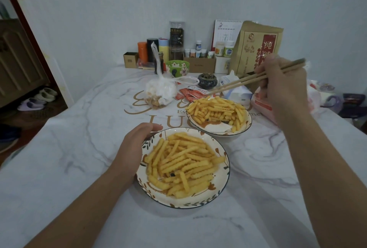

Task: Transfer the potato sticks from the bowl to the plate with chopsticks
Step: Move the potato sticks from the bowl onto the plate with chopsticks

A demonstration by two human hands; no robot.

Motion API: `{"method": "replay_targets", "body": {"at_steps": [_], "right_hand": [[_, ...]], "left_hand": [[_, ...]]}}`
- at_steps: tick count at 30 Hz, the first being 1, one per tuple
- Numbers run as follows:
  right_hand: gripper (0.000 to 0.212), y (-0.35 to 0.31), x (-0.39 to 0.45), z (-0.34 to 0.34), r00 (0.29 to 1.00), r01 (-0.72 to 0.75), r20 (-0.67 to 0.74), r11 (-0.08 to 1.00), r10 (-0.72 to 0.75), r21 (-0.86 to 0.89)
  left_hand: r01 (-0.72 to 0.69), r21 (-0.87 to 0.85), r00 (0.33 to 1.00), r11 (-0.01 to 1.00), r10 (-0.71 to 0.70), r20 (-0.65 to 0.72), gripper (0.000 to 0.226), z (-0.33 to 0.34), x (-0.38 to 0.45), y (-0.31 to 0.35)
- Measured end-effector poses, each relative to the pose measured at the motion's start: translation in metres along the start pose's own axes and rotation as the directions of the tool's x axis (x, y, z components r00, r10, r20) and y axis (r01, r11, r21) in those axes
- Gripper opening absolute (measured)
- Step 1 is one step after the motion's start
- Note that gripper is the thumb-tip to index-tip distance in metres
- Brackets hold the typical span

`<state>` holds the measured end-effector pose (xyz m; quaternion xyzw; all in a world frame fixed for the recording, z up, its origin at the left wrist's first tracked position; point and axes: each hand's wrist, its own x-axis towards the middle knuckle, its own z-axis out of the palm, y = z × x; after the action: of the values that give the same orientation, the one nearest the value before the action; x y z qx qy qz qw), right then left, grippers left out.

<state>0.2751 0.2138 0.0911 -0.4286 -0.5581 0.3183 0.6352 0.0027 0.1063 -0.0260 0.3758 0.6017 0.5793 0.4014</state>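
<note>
Left hand (pixel 137 148) rests against the near dish (pixel 222 190) at its 9 o'clock rim, fingers loosely curved along the edge, thumb toward 11 o'clock; it steadies rather than grips. That dish is glazed ceramic, white with leaf motifs and a dark rim line, and carries a loose heap of sticks (pixel 184 166). At 1 o'clock from it, nearly touching, sits the far dish (pixel 210 129) of matching pattern, also well filled, with bare glaze showing at its near side. Which dish is bowl and which plate cannot be told for certain.

Sticks are crinkle-cut, yellow, dry-looking. Judged light, rigid and brittle; ridges should give chopsticks purchase. Best taken mid-length, across the stick, with modest pressure; squeezing hard risks snapping.

Chopsticks (pixel 248 80) are plain pale wood, tips close together above the far dish's 12 o'clock edge, carrying nothing. Right hand (pixel 284 85) pinches them near their upper ends.

Table (pixel 59 168) wears a smooth marble-print cover.
</note>
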Motion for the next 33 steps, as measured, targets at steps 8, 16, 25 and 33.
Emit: {"method": "replay_targets", "body": {"at_steps": [8, 16, 25, 33], "right_hand": [[0.042, 0.037, -0.026, 0.043, 0.999, 0.032, 0.034, 0.993, -0.028, -0.114], [0.045, 0.047, -0.034, 0.053, 0.999, -0.050, -0.008, 0.999, 0.050, -0.006], [0.043, 0.051, -0.024, 0.046, 0.986, -0.142, -0.083, 0.988, 0.146, 0.053], [0.038, 0.020, 0.000, 0.017, 0.959, -0.281, 0.004, 0.953, 0.283, 0.111]], "left_hand": [[-0.010, 0.006, 1.000, 1.000, 0.010, 0.007, 0.030, 0.000, 0.002, 0.000], [-0.017, 0.011, 1.000, 1.000, 0.017, 0.013, 0.032, 0.000, 0.002, -0.001], [-0.020, 0.005, 0.999, 1.000, 0.020, 0.026, 0.030, -0.001, 0.002, -0.002], [-0.038, 0.015, 0.999, 0.999, 0.038, 0.023, 0.032, -0.001, 0.003, -0.003]]}}
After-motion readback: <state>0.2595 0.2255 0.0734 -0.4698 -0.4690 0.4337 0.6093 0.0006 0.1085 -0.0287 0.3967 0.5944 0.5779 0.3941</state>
